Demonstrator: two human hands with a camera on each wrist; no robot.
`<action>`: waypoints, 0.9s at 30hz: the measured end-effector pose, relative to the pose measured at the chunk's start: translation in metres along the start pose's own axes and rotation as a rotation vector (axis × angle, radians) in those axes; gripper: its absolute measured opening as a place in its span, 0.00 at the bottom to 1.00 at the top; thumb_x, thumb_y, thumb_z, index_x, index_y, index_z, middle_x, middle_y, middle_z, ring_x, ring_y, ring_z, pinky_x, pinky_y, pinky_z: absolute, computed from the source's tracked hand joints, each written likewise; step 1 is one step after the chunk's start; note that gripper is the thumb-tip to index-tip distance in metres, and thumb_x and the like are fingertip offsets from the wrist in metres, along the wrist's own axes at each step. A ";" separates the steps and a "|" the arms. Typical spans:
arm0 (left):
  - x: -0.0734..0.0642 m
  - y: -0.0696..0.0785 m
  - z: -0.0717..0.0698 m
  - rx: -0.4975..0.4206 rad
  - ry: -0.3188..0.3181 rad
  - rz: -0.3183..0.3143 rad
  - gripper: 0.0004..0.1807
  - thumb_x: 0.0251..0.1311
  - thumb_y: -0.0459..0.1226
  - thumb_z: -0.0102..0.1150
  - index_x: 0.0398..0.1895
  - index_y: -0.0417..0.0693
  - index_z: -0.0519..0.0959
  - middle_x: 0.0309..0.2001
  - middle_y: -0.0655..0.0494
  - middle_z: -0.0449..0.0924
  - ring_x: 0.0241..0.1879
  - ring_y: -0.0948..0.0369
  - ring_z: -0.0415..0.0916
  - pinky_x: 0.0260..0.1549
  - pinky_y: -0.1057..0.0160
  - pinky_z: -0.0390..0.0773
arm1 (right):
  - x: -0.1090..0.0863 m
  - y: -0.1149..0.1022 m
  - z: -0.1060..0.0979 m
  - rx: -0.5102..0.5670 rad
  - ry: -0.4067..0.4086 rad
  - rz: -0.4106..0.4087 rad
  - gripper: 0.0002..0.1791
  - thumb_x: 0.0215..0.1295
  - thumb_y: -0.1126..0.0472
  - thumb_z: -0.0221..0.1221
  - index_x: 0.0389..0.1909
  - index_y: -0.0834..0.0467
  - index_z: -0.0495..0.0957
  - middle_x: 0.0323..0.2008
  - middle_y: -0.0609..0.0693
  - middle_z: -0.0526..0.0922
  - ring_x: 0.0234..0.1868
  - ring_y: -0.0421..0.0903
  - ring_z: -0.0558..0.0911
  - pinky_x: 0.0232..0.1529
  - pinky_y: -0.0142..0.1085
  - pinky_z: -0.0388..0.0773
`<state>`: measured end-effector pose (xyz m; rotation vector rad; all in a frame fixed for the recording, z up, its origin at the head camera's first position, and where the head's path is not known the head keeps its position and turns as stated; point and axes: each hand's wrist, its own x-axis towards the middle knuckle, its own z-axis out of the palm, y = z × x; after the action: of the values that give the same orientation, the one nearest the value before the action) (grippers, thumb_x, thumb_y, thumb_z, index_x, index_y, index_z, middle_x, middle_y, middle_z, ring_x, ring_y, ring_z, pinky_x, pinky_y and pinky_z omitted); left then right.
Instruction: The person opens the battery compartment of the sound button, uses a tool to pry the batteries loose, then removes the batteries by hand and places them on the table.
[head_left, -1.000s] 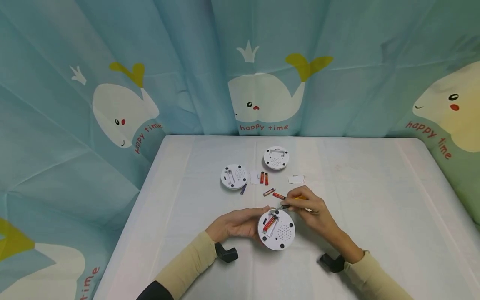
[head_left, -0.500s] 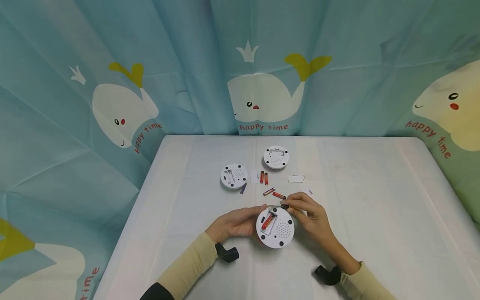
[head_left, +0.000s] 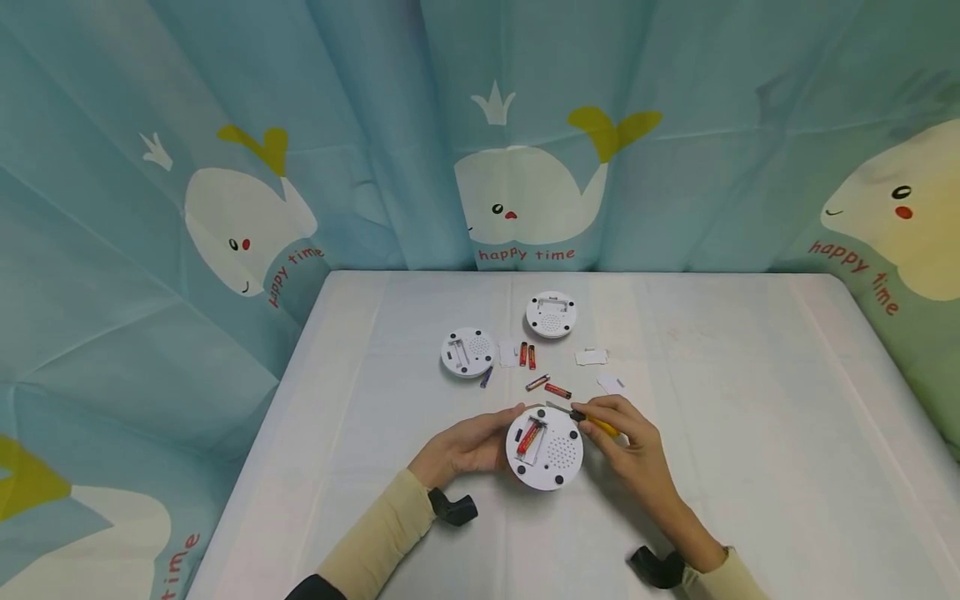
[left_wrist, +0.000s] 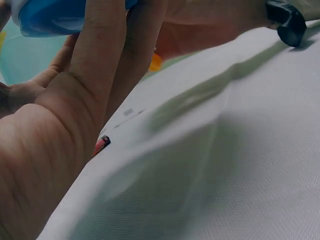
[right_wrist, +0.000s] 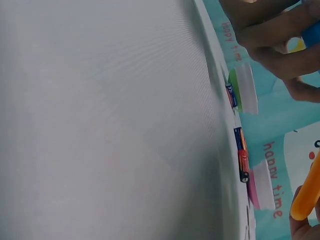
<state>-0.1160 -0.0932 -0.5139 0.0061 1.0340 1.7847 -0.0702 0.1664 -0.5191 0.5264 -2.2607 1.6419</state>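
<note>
In the head view my left hand (head_left: 476, 446) grips a round white device (head_left: 562, 454) from its left side. Its perforated face and open battery compartment face up, with one red battery (head_left: 529, 437) lying slantwise inside. The left wrist view shows the blue other side (left_wrist: 52, 20) of this device. My right hand (head_left: 630, 437) pinches a screwdriver (head_left: 602, 427) with a yellow handle. The shaft points left, its tip by the device's far rim; whether they touch I cannot tell. In the right wrist view the orange-yellow handle (right_wrist: 307, 192) shows at the right edge.
Two similar round devices (head_left: 551, 315) (head_left: 467, 352) lie farther back, their battery compartments uncovered. Between them and my hands are several loose batteries (head_left: 557, 391) and white covers (head_left: 592, 357) (head_left: 611, 384). A whale-print curtain (head_left: 405, 167) hangs behind the white table (head_left: 750, 375).
The device has shifted slightly left and away from me in my left hand. The screwdriver tip has gone from the battery compartment to the far rim, and the yellow handle shows more.
</note>
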 end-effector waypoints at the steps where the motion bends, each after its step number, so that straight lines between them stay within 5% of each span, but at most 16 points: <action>1: -0.001 0.000 0.000 -0.001 0.008 0.008 0.61 0.58 0.66 0.68 0.85 0.50 0.48 0.76 0.45 0.63 0.63 0.58 0.73 0.57 0.60 0.80 | -0.001 0.000 0.000 -0.021 0.012 -0.004 0.20 0.58 0.79 0.69 0.51 0.59 0.89 0.44 0.52 0.85 0.51 0.33 0.79 0.58 0.19 0.73; 8: -0.010 0.002 -0.003 -0.038 0.031 0.075 0.69 0.49 0.68 0.72 0.85 0.47 0.48 0.61 0.56 0.77 0.56 0.62 0.81 0.51 0.63 0.84 | -0.008 -0.002 -0.005 -0.140 0.053 0.003 0.22 0.56 0.77 0.71 0.51 0.56 0.89 0.44 0.50 0.85 0.49 0.33 0.79 0.56 0.17 0.71; 13: -0.015 0.005 -0.004 -0.102 0.025 0.153 0.65 0.52 0.67 0.71 0.83 0.45 0.50 0.54 0.61 0.84 0.51 0.65 0.85 0.48 0.67 0.85 | -0.009 -0.002 -0.009 -0.186 0.038 -0.011 0.23 0.53 0.78 0.73 0.49 0.56 0.89 0.43 0.49 0.85 0.48 0.33 0.79 0.55 0.16 0.71; 20: -0.018 0.006 -0.004 -0.143 0.044 0.251 0.49 0.60 0.67 0.64 0.78 0.54 0.60 0.54 0.61 0.85 0.52 0.64 0.86 0.46 0.66 0.86 | -0.007 -0.002 -0.014 -0.285 -0.048 -0.024 0.22 0.50 0.75 0.76 0.44 0.52 0.90 0.39 0.43 0.85 0.43 0.37 0.79 0.50 0.15 0.69; 27: -0.019 0.008 -0.003 -0.173 0.066 0.278 0.59 0.58 0.66 0.66 0.84 0.52 0.49 0.58 0.58 0.82 0.54 0.59 0.85 0.46 0.62 0.87 | -0.009 -0.001 -0.015 -0.473 -0.201 0.055 0.19 0.53 0.70 0.76 0.43 0.48 0.90 0.37 0.37 0.84 0.41 0.39 0.79 0.46 0.28 0.78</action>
<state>-0.1147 -0.1100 -0.5022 -0.0171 0.9583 2.1350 -0.0614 0.1817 -0.5180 0.5268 -2.7115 1.0505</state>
